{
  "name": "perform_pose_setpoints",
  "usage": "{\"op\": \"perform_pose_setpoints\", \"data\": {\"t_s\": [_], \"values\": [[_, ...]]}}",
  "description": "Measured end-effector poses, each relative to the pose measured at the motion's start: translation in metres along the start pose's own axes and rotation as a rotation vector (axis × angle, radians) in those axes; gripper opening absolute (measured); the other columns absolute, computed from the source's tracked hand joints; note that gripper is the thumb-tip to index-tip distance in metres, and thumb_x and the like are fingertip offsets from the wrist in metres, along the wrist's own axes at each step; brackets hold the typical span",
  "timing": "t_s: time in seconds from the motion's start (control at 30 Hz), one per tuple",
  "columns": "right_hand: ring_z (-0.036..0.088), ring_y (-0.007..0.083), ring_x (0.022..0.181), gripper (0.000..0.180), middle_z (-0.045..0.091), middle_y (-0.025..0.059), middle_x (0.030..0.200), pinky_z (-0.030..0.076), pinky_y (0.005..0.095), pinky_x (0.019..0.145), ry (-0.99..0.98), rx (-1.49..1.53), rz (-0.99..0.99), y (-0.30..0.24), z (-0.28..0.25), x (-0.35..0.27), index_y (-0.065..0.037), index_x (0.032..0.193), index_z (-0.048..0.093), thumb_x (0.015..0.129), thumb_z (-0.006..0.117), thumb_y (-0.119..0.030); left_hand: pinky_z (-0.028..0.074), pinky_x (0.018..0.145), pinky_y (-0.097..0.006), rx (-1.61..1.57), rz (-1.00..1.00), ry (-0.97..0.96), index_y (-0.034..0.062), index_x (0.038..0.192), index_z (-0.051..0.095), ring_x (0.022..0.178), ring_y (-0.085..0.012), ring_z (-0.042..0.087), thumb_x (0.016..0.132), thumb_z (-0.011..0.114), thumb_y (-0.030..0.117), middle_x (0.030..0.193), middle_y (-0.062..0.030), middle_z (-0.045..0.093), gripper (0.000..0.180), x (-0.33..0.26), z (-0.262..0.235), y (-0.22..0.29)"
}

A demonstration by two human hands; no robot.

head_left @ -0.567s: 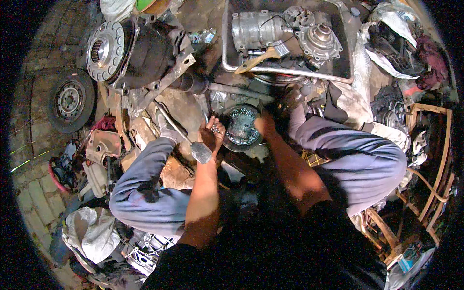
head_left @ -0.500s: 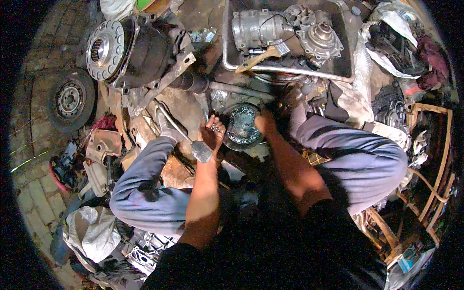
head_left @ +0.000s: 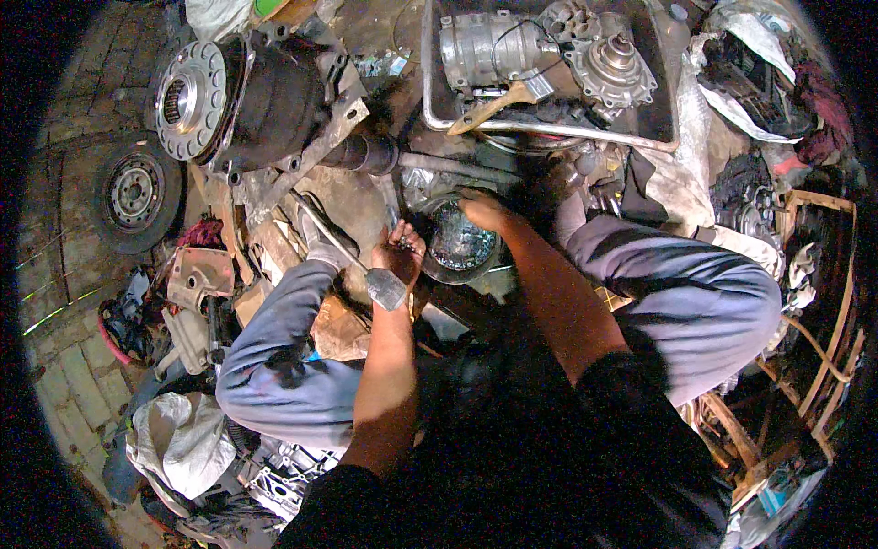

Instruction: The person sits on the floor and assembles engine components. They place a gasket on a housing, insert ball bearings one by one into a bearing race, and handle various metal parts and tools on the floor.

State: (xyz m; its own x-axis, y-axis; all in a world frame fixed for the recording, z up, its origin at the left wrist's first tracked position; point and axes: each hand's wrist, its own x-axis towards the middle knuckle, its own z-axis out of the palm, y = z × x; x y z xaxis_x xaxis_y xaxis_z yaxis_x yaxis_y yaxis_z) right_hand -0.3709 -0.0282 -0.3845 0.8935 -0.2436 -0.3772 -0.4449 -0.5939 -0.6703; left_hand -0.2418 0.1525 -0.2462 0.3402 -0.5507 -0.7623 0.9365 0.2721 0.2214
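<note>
My left hand [head_left: 400, 251] is palm up with its fingers curled around several small shiny metal pieces, too small to name. It is just left of a round dark dish [head_left: 448, 274] holding dark, glistening liquid. My right hand [head_left: 487, 212] is over the dish's far right rim, fingers close together and pointing left; whatever they hold, if anything, is hidden. A long-handled tool with a flat grey head [head_left: 385, 288] crosses in front of my left wrist, its rod running up and left.
Beyond the dish, a metal tray [head_left: 549, 133] holds machine parts and a paintbrush [head_left: 501, 102]. A large gearbox-like housing [head_left: 274, 96] lies at the far left, near a wheel [head_left: 135, 190]. A wooden frame [head_left: 837, 302] stands at the right. My bent legs flank the dish.
My right hand has moved from the dish's right edge up and left, over its far rim. My left hand has stayed beside the dish, still curled around the small pieces.
</note>
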Motion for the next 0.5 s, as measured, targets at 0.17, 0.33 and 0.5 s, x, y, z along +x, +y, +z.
{"op": "perform_pose_setpoints", "data": {"t_s": [0.17, 0.33, 0.5], "values": [[0.056, 0.0448, 0.122, 0.044, 0.06, 0.0296, 0.128, 0.043, 0.0468, 0.105, 0.52, 0.476, 0.417, -0.028, 0.01, -0.025, 0.003, 0.122, 0.064, 0.099, 0.051, -0.032, 0.046, 0.07, -0.035, -0.024, 0.042, 0.108, -0.003, 0.102, 0.064, 0.075, -0.0233, 0.053, 0.105, 0.046, 0.033, 0.087, -0.0136, 0.064, 0.04, -0.013, 0.001, 0.003], [0.055, 0.0442, 0.122, 0.053, 0.061, 0.0281, 0.127, 0.041, 0.047, 0.107, 0.56, 0.287, 0.305, -0.034, 0.011, -0.021, 0.004, 0.125, 0.062, 0.099, 0.054, -0.042, 0.046, 0.071, -0.035, 0.002, 0.031, 0.063, -0.0021, 0.103, 0.064, 0.073, -0.0224, 0.053, 0.104, 0.048, 0.034, 0.088, -0.0126, 0.064, 0.04, -0.005, -0.001, -0.004], [0.054, 0.0435, 0.124, 0.064, 0.06, 0.0286, 0.128, 0.039, 0.0469, 0.11, 0.57, 0.225, 0.196, -0.011, 0.002, -0.016, 0.004, 0.124, 0.063, 0.101, 0.046, -0.053, 0.047, 0.072, -0.036, -0.001, -0.004, 0.004, -0.0009, 0.107, 0.063, 0.074, -0.0222, 0.054, 0.104, 0.047, 0.035, 0.089, -0.0117, 0.064, 0.04, 0.016, -0.007, -0.004]]}}
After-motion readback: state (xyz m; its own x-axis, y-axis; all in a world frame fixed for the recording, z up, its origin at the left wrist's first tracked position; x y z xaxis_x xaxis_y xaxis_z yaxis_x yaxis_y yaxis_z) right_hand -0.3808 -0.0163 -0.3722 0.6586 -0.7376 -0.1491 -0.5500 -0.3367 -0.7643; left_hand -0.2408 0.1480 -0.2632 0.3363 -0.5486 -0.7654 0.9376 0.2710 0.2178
